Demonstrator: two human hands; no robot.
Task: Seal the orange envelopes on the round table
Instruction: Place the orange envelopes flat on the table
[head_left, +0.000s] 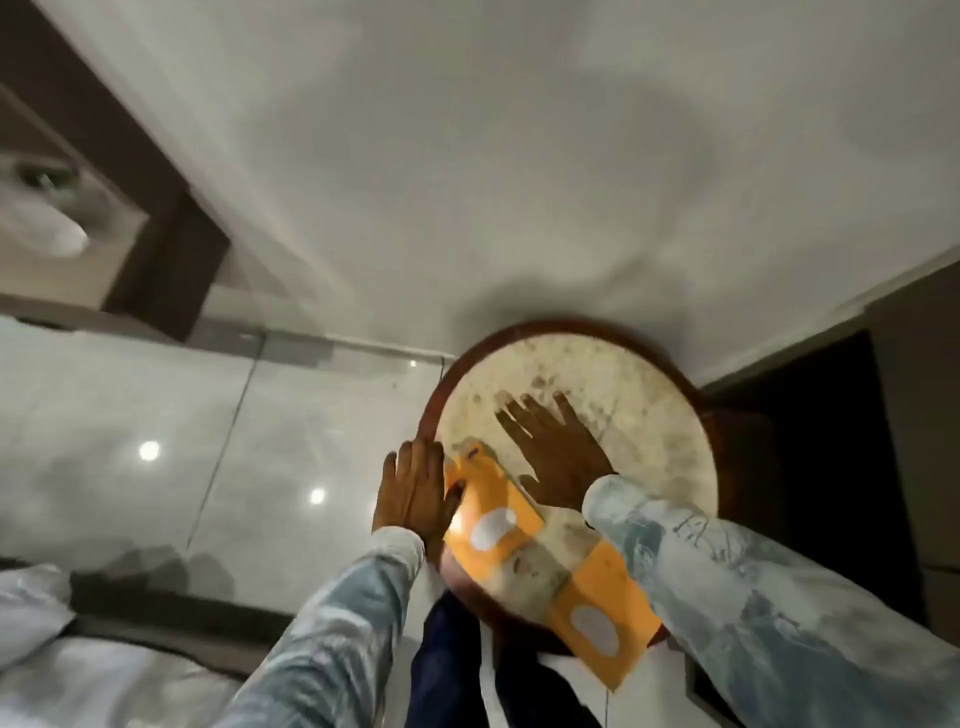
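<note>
Two orange envelopes with white oval windows lie on the round table (649, 415), which has a pale mottled top and a dark wooden rim. One envelope (498, 509) lies at the table's left edge, its upper flap end lifted. My left hand (415, 493) is at that edge, its thumb pressing on the envelope's upper left corner. My right hand (556, 441) lies flat on the tabletop with fingers spread, just right of this envelope. The second envelope (608, 618) lies at the near edge, overhanging the rim and partly hidden by my right sleeve.
A white wall (467, 156) rises behind the table. Glossy pale floor tiles (208, 441) stretch to the left. A dark cabinet (831, 441) stands to the right. White bedding (78, 665) lies at the lower left. My dark trouser leg (452, 665) is below the table.
</note>
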